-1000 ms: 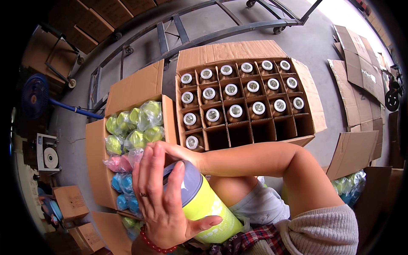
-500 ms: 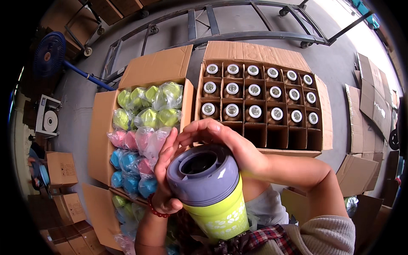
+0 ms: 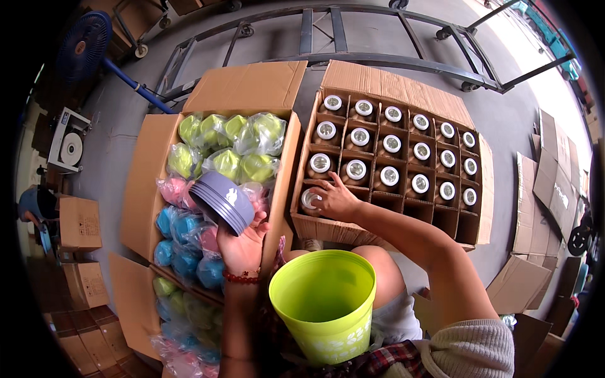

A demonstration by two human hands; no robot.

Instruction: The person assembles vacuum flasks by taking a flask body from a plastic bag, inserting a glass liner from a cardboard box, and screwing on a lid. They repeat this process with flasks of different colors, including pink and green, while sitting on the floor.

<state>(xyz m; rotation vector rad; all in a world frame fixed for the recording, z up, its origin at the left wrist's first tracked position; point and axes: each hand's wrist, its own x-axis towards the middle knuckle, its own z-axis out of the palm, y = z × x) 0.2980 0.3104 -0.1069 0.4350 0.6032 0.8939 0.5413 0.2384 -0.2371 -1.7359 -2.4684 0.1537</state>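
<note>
My left hand [image 3: 242, 242] holds a grey-purple ring-shaped lid [image 3: 220, 200], tilted, above the box of bagged items at the left. A bright green tapered tub [image 3: 322, 305] with white printed patterns stands open at my lap, its inside showing no contents. My right hand [image 3: 338, 200] reaches into the front left cell of a divided carton [image 3: 378, 222]. Its fingers curl over the top of a jar [image 3: 310, 199] with a white-rimmed clear lid. Similar jars [image 3: 391, 143] stand upright in the rows behind. The lower part of the touched jar is hidden by the cardboard.
The left carton [image 3: 288, 170] holds green, pink and blue items in clear bags [image 3: 258, 135]. Below it another open box holds more bagged pieces [image 3: 183, 315]. A wheeled metal frame [image 3: 321, 57], a blue fan [image 3: 85, 47] and flattened cardboard [image 3: 554, 164] stand around.
The grey-purple lid has come off the green tub and moved left in my left hand. My right hand has left the tub and gone to the jar in the divided carton.
</note>
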